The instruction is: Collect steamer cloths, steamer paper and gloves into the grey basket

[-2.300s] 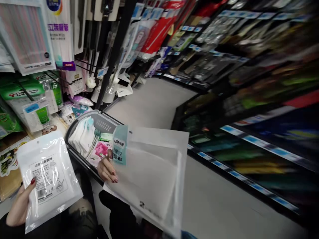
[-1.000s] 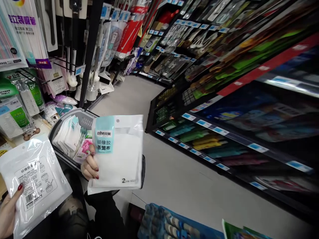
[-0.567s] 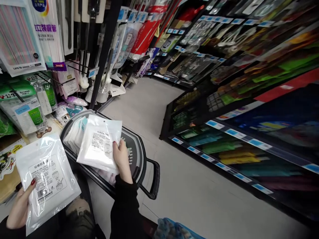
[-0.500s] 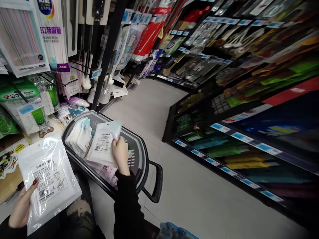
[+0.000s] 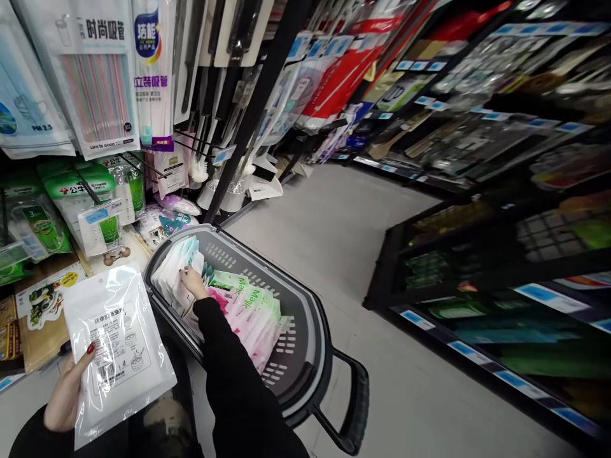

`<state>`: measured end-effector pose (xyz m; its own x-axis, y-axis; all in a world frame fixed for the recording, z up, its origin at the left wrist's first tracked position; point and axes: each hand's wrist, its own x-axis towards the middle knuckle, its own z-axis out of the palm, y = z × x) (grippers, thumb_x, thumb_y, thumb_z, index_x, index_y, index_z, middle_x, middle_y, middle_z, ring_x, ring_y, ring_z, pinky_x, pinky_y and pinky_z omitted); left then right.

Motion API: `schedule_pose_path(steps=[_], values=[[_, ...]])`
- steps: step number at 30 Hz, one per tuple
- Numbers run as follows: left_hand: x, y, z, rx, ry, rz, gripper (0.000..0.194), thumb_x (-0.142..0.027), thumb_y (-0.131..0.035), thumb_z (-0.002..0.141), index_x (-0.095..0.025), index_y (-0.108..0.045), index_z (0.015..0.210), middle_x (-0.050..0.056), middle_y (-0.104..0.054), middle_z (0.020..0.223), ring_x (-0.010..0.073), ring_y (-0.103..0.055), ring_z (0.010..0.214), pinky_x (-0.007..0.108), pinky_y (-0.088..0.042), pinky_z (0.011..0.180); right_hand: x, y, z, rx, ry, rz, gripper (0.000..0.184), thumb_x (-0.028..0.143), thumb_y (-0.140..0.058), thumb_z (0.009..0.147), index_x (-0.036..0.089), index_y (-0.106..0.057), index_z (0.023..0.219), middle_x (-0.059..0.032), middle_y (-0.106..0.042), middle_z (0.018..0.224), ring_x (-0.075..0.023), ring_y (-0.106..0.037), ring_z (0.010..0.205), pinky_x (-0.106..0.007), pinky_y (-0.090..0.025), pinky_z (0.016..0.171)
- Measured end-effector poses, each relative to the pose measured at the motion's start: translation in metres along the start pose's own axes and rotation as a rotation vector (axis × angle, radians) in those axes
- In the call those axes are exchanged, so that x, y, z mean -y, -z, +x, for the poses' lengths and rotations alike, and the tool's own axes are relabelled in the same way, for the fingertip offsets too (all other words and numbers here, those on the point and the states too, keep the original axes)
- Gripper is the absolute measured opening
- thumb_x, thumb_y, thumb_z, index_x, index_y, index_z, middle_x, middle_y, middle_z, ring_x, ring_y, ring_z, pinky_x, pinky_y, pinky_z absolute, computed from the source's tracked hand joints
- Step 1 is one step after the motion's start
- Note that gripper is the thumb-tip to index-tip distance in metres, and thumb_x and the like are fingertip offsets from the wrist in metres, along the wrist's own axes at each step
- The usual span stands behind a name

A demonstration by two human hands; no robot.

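One packet in the basket, one in my left hand.
My right hand (image 5: 193,282) lies fingers-down on the white packets (image 5: 175,275) stacked on edge at the far end of the grey shopping basket (image 5: 312,331); I cannot tell whether it grips one. My left hand (image 5: 67,397) pinches a clear-wrapped white packet (image 5: 119,346) beside the basket, not yet put in.

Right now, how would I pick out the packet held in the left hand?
Find the grey shopping basket on the aisle floor. Left of it, the left hand grips a clear white packet. Unlike the basket's pink and green packs, it shows a printed label with a barcode.
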<state>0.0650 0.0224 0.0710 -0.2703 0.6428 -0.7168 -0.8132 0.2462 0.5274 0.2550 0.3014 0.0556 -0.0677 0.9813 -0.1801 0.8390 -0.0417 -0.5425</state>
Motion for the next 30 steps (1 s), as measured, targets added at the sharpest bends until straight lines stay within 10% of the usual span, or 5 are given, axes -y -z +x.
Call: schedule_pose_path(steps=[12,19,22,27,30], values=[[-0.001,-0.034,0.006,0.352,-0.042,0.096,0.032,-0.032,-0.073,0.068,-0.013,-0.068,0.094,0.013,-0.075,0.091,0.0372,-0.064,0.099,0.048,-0.049,0.088,0.016,0.035,-0.160,0.507,0.217,0.817,0.045,0.043,-0.067,0.072,0.017,-0.058,0.108,-0.0088,-0.063,0.114,-0.0236,-0.060,0.102,-0.035,-0.049,0.085],[0.011,-0.059,-0.003,0.397,-0.621,0.570,0.068,-0.036,-0.068,0.073,-0.027,-0.039,0.135,0.009,-0.033,0.150,0.0286,-0.027,0.136,0.047,-0.027,0.107,0.037,0.035,-0.224,-0.263,0.322,0.132,0.021,0.032,-0.048,0.087,0.015,-0.061,0.088,-0.0042,-0.062,0.061,-0.0171,-0.056,0.050,-0.027,-0.045,0.049],[0.027,-0.052,-0.015,0.729,-0.287,0.259,0.067,-0.047,-0.072,0.065,-0.027,-0.053,0.126,0.009,-0.053,0.136,0.0329,-0.039,0.129,0.047,-0.032,0.104,0.055,0.027,-0.248,-0.240,0.536,0.016,0.027,0.020,-0.041,0.088,0.014,-0.058,0.108,-0.0106,-0.068,0.082,-0.0213,-0.064,0.070,-0.032,-0.052,0.062],[0.018,-0.051,-0.021,0.360,0.239,-0.045,0.020,-0.033,-0.076,0.060,-0.016,-0.069,0.070,0.007,-0.071,0.065,0.0307,-0.067,0.089,0.039,-0.049,0.086,0.068,0.025,-0.267,0.129,0.705,0.009,0.046,0.021,-0.058,0.077,0.017,-0.053,0.123,-0.0109,-0.057,0.125,-0.0279,-0.052,0.115,-0.043,-0.047,0.097],[0.004,-0.057,-0.018,0.352,0.330,-0.079,0.017,-0.030,-0.073,0.064,-0.015,-0.067,0.065,0.008,-0.070,0.061,0.0321,-0.068,0.087,0.042,-0.050,0.085,0.060,0.021,-0.269,0.148,0.697,0.057,0.040,0.017,-0.055,0.079,0.018,-0.055,0.119,-0.0103,-0.059,0.122,-0.0259,-0.050,0.116,-0.042,-0.046,0.098]])
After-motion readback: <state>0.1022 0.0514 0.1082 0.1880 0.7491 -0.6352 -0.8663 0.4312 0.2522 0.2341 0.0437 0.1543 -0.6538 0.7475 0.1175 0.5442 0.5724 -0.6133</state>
